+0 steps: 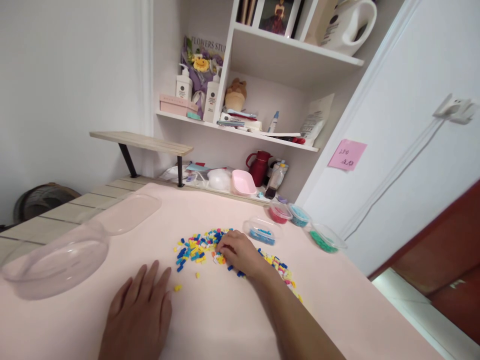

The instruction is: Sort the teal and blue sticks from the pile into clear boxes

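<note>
Small colourful plastic bricks [197,247], mostly yellow, blue and teal, lie loose in a scattered arc on the pale pink tabletop. My right hand [240,251] reaches into the middle of them, its fingers curled down beside dark blue ones; whatever is between the fingertips is hidden. Flat on the table, my left hand [140,305] rests with fingers stretched out and holds nothing. A few stray yellow bricks [177,288] are just right of its fingertips. Beyond my right hand stands a clear tub [261,231] with blue bricks inside.
Clear tubs of red [279,212], light blue [299,215] and green pieces [324,239] line the right edge. At left are a large clear plastic container [56,260] and a clear lid [131,214]. A small raised wooden shelf [140,142] and a cluttered white shelf unit [240,129] stand behind.
</note>
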{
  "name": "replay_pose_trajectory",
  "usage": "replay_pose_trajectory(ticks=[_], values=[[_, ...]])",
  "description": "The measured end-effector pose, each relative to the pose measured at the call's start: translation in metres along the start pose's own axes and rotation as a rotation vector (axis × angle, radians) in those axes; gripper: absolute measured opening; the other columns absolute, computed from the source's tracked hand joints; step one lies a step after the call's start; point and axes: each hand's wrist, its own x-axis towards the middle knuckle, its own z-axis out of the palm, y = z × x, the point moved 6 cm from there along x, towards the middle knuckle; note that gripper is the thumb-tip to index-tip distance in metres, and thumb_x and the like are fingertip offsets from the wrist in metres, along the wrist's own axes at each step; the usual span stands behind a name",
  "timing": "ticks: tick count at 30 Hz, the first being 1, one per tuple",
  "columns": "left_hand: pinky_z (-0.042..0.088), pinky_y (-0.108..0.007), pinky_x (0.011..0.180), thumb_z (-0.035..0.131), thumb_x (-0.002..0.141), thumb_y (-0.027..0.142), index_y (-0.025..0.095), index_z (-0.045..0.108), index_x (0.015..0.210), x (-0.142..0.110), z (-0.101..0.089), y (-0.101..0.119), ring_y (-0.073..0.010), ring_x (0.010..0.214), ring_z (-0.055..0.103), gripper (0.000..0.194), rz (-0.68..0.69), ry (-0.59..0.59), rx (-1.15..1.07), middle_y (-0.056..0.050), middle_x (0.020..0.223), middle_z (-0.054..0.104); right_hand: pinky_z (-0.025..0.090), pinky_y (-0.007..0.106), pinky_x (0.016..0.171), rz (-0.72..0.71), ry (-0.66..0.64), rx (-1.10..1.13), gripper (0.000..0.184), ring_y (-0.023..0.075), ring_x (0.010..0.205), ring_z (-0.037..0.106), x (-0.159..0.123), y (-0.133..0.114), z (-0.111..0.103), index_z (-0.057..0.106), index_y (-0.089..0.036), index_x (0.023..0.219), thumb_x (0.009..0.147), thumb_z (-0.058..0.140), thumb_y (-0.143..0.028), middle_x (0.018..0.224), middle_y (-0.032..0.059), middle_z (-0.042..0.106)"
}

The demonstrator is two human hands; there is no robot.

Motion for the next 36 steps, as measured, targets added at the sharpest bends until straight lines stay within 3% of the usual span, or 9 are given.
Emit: replay_pose_trajectory(ticks=[13,20,28,36], values=[[0.034,-0.049,0.109,0.042,0.088,0.033,0.024,0.064,0.13,0.003,-0.005,0.002,-0.0297,0.132,0.052,0.048,-0.01,0.027,-0.005,-0.01,0.142,0.059,0.045,0.032,0.085,0.024,0.007,-0.076,0.016,0.0191,0.092,0.063,0.001,0.0,-0.001,0.075,-0.025,0.083,0.082,0.067,-0.011,0.091,0.0022,0.071],[0.036,-0.049,0.107,0.041,0.087,0.032,0.023,0.067,0.125,0.003,-0.006,0.003,-0.0293,0.13,0.053,0.047,-0.018,0.044,0.01,-0.01,0.14,0.061,0.043,0.032,0.087,0.0,-0.068,-0.176,0.018,0.0183,0.093,0.063,0.002,-0.014,-0.001,0.075,-0.024,0.083,0.087,0.062,-0.013,0.091,0.0032,0.071],[0.035,-0.049,0.108,0.039,0.088,0.034,0.023,0.067,0.126,0.002,-0.004,0.001,-0.0293,0.131,0.053,0.049,-0.019,0.027,0.012,-0.009,0.141,0.06,0.049,0.027,0.075,0.16,0.088,0.275,0.013,0.0161,0.082,0.063,0.0,-0.001,-0.015,0.074,-0.021,0.081,0.084,0.062,-0.016,0.088,0.0036,0.068],[0.031,-0.05,0.111,0.04,0.088,0.036,0.025,0.061,0.133,-0.001,0.003,-0.001,-0.0289,0.136,0.048,0.05,-0.022,-0.028,-0.004,-0.008,0.147,0.054,0.045,0.025,0.063,0.25,0.085,0.407,0.016,0.0146,0.068,0.058,-0.003,0.0,-0.012,0.07,-0.019,0.082,0.086,0.056,-0.025,0.074,0.0002,0.067]])
